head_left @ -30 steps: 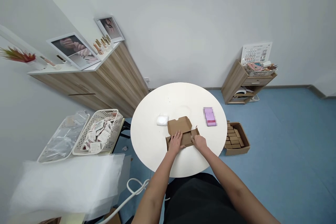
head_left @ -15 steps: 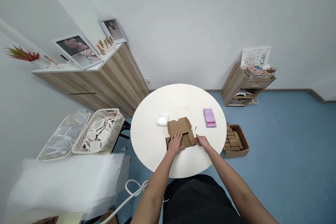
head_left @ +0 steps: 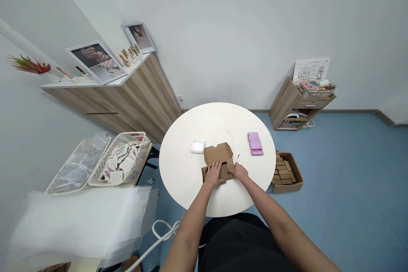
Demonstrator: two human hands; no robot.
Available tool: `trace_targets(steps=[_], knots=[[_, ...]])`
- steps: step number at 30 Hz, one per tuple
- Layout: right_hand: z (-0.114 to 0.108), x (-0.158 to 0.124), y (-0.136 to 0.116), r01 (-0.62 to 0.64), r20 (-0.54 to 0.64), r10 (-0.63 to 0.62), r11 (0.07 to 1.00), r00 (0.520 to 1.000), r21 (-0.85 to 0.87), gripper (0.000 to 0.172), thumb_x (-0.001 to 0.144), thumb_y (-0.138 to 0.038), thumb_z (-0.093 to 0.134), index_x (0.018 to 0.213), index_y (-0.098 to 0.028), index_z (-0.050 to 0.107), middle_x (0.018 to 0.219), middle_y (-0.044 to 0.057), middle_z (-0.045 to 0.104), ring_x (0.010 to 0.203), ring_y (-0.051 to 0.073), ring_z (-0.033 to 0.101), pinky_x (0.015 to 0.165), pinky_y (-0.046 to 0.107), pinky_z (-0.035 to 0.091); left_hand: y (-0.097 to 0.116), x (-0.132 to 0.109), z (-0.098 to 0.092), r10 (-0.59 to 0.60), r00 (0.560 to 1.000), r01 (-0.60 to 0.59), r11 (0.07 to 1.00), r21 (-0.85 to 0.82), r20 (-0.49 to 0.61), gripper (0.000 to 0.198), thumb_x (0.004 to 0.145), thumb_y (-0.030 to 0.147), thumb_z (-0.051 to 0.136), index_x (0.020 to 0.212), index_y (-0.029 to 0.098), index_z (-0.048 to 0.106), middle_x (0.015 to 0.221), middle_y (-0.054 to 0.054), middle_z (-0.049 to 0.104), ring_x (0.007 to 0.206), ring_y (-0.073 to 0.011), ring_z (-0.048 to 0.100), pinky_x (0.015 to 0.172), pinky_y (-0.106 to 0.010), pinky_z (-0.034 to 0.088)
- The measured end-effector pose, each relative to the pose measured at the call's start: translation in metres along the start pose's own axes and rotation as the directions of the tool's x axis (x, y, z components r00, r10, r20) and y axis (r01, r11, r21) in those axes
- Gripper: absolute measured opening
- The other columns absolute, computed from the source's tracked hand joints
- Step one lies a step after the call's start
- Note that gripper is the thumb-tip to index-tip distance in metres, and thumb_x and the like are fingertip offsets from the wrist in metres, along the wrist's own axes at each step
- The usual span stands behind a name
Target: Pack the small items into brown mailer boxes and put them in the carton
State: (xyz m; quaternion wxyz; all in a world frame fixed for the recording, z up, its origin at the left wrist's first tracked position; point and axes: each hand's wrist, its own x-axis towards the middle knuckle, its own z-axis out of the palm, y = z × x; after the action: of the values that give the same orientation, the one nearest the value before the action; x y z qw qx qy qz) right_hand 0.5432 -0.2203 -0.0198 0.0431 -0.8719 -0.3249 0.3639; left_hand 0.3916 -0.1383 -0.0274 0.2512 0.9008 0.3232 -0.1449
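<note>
A brown cardboard box (head_left: 218, 152) lies partly folded on the round white table (head_left: 185, 187), its notched lid flap spread away from me. My left hand (head_left: 214, 173) rests on the left part of the box with its fingers spread. At the right end, my right hand (head_left: 239, 171) has its fingers closed on the side flap, which leans inward over the box. Left of the box sits a small white packet (head_left: 198, 146). A blurred purple packet (head_left: 255, 143) lies to the right, beyond my right hand.
On the floor to the right stands an open carton (head_left: 296, 172) with several small brown boxes. A white basket (head_left: 95, 178) of printed cards is at the left, beside a tray of clear bags (head_left: 76, 170) and white sheets (head_left: 83, 221). A white cable (head_left: 159, 238) hangs below.
My right hand has moved left and inward, folding the box's right side flap over. My left hand stays in place on the box.
</note>
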Motion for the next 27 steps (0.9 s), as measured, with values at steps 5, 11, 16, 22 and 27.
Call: trace_targets(steps=[5,11,16,22,27], knots=[[-0.004,0.006,-0.008,0.006,0.076,0.004,0.991,0.997,-0.134,0.042,0.085,-0.043,0.06,0.118,-0.019,0.052,0.119,0.011,0.067,0.112,0.026,0.061,0.084,0.035,0.042,-0.002,0.003,0.0,0.006,1.0,-0.006,1.0,0.022,0.003,0.111,0.069,0.048,0.072,0.154,0.019,0.007,0.162,-0.012,0.004,0.149,-0.0281,0.0,0.12,-0.05,0.006],[-0.006,0.012,-0.01,0.005,0.113,0.014,0.986,0.994,-0.165,0.04,0.085,-0.04,0.059,0.119,-0.019,0.052,0.119,0.011,0.067,0.113,0.027,0.061,0.087,0.036,0.039,0.0,0.004,-0.002,-0.011,1.0,0.01,0.999,0.042,0.025,0.11,0.069,0.047,0.071,0.154,0.015,0.008,0.162,-0.014,0.002,0.149,-0.0282,0.001,0.12,-0.05,0.006],[-0.003,0.011,-0.008,0.022,0.089,-0.006,0.984,0.996,-0.179,0.036,0.087,-0.036,0.058,0.118,-0.018,0.055,0.118,0.014,0.067,0.113,0.027,0.062,0.086,0.035,0.042,-0.001,0.004,0.001,0.002,1.0,-0.002,0.999,0.032,-0.008,0.111,0.068,0.047,0.072,0.153,0.018,0.007,0.162,-0.014,0.005,0.149,-0.0295,0.002,0.12,-0.051,0.008],[0.009,0.005,-0.003,0.049,0.045,-0.041,0.982,0.998,-0.18,0.035,0.095,-0.035,0.044,0.12,-0.015,0.057,0.121,0.018,0.065,0.114,0.028,0.061,0.088,0.037,0.043,-0.002,0.005,0.002,-0.01,1.0,0.01,1.0,0.021,0.011,0.115,0.066,0.048,0.074,0.154,0.018,0.005,0.162,-0.015,0.004,0.148,-0.0315,0.0,0.12,-0.052,0.008],[0.009,0.008,-0.001,0.083,0.023,-0.08,0.981,0.997,-0.176,0.044,0.098,-0.042,0.033,0.118,-0.015,0.061,0.118,0.019,0.067,0.112,0.03,0.062,0.089,0.041,0.044,-0.001,0.005,0.0,0.0,1.0,0.0,1.0,0.027,0.002,0.115,0.067,0.049,0.074,0.154,0.019,0.004,0.162,-0.015,0.005,0.149,-0.0307,0.0,0.12,-0.052,0.007]])
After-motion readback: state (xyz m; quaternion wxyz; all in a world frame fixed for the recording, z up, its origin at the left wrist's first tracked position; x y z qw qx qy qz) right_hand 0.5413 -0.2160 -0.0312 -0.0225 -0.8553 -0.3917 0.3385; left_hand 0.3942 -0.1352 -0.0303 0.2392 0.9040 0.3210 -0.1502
